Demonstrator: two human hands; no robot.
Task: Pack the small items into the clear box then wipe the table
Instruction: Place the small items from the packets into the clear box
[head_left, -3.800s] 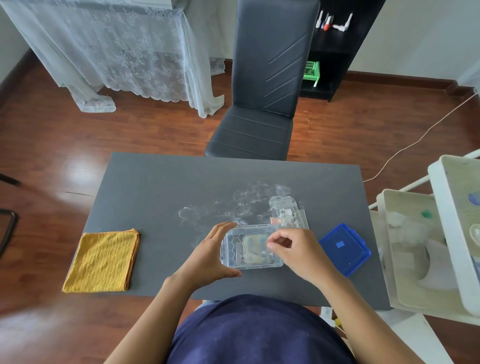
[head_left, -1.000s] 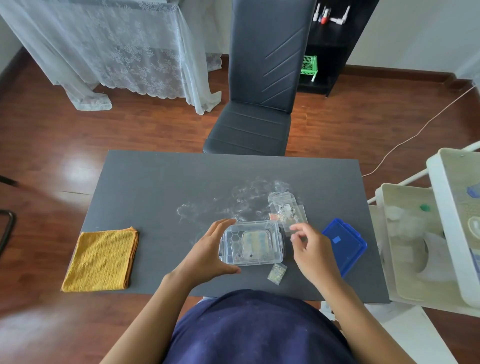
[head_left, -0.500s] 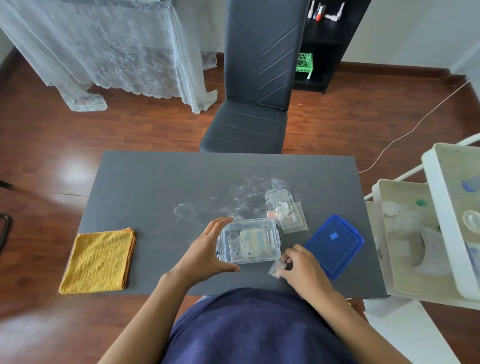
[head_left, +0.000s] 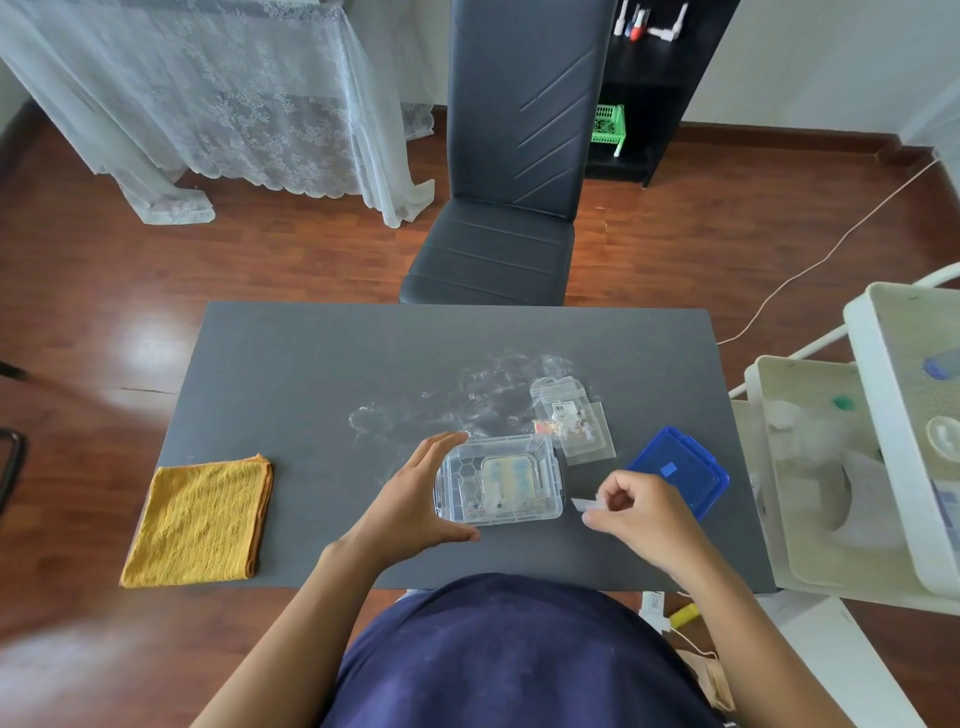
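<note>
The clear box (head_left: 500, 480) stands open near the front of the grey table (head_left: 311, 374), with a pale packet and small bits inside. My left hand (head_left: 415, 499) cups its left side, thumb at the front corner. Just right of the box, my right hand (head_left: 639, 512) pinches a small clear packet (head_left: 587, 504) held above the table. Several small clear packets (head_left: 574, 421) lie behind the box to the right. The blue lid (head_left: 675, 470) lies right of my right hand. A folded yellow cloth (head_left: 200, 522) rests at the table's front left. White smears (head_left: 483, 389) mark the table's middle.
A dark chair (head_left: 498, 244) stands at the table's far edge. A white cart (head_left: 857, 467) with trays is close against the right side. A lace-covered table (head_left: 208, 93) and a black shelf (head_left: 649, 88) stand further back on the wooden floor.
My right hand picked a small packet up off the table in front of the box and lifted it to the box's right side. The left hand stayed on the box.
</note>
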